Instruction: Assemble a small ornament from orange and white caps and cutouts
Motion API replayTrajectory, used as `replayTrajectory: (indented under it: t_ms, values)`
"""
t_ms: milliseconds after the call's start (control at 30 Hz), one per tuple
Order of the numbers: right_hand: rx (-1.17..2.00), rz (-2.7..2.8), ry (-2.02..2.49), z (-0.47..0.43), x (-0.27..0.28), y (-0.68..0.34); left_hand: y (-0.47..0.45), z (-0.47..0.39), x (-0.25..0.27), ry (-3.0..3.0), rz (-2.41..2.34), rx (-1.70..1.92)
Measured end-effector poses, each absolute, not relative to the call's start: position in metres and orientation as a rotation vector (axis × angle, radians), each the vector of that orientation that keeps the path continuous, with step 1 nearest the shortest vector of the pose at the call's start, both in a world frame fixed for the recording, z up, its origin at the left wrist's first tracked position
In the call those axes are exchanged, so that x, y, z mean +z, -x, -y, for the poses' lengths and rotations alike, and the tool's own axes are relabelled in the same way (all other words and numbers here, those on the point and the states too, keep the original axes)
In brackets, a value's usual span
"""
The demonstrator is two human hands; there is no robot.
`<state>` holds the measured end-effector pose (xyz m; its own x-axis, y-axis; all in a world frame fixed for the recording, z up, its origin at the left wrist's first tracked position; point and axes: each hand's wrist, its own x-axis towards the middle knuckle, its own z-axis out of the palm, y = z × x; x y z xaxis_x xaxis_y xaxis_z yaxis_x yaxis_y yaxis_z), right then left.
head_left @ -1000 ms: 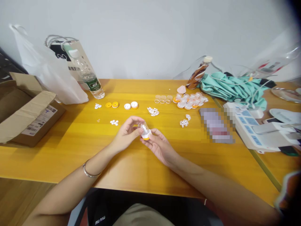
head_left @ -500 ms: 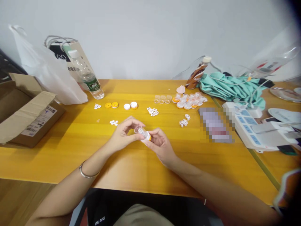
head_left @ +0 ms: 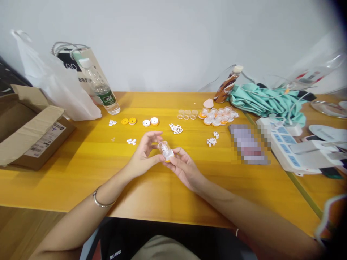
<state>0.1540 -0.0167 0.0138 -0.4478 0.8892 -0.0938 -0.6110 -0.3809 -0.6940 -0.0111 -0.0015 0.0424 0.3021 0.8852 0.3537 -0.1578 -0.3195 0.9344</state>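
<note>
Between my hands is a small clear plastic cup (head_left: 163, 147) on a white and orange base, with white parts inside. It stands nearly upright, tilted a little. My right hand (head_left: 187, 169) is closed on the base, thumb at its right side and fingers partly hidden under it. My left hand (head_left: 145, 153) is beside the cup, its fingers curved and apart, and its thumb tip touches the base at the left. Behind the hands lie white openwork pieces (head_left: 176, 128), small white round pieces (head_left: 131, 141) and white and orange round bases (head_left: 154, 121).
Clear cups (head_left: 187, 114) stand near a cluster of finished-looking cups with orange bases (head_left: 218, 116). Yellow discs (head_left: 132, 121) lie left. A water bottle (head_left: 106, 97), cardboard box (head_left: 35, 144), drink bottle (head_left: 227, 86), green folded fabric (head_left: 267, 101), blurred phone (head_left: 248, 144) and power strip (head_left: 287, 144) surround them.
The cup has turned more upright. My left fingers have lifted and spread from its rim, while my right thumb has moved onto the front of the base.
</note>
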Motion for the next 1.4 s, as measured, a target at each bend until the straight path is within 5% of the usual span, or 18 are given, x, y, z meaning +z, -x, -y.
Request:
replayTrajectory:
  t_ms: [1400]
  values:
    - [1.833, 0.643, 0.697, 0.02, 0.014, -0.149, -0.008, -0.003, 0.022, -1.039, -0.726, 1.165]
